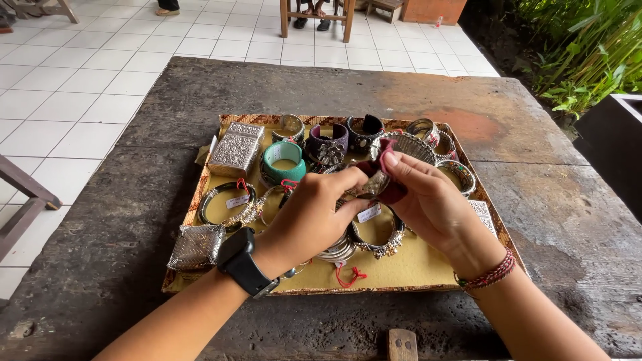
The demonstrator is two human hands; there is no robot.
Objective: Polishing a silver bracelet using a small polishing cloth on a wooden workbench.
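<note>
Left hand (pixel 314 214), a black smartwatch (pixel 242 262) on its wrist, pinches a small silver piece (pixel 376 184) between thumb and fingertips above the middle of a woven tray (pixel 408 271). Right hand (pixel 428 200), at three o'clock from it, closes thumb and fingers on a dark red cloth (pixel 388 175) wrapped against the same piece — a braided red bracelet (pixel 491 273) circles that wrist.

Both grips look light, so the piece could likely slip and drop onto the bangles crowded beneath, scuffing them or knocking one off the tray. Price tags on red strings (pixel 350 274) trail close under the hands and might snag a finger, dragging a bangle along.

From nine o'clock across the tray: a flat woven silver pouch (pixel 196 246), a dark tagged bangle (pixel 224 200), an embossed silver box (pixel 235 148), a turquoise cuff (pixel 284 160), purple and black cuffs (pixel 328 142), then silver filigree bangles (pixel 457 174) at the three o'clock edge.

The tray sits on a dark, weathered tabletop (pixel 542 200), rough and stained. Beyond it, white floor tiles (pixel 80 73) spread at eleven o'clock, wooden chair legs (pixel 284 20) and someone's feet stand at twelve — green foliage (pixel 588 60) crowds in at two o'clock.
</note>
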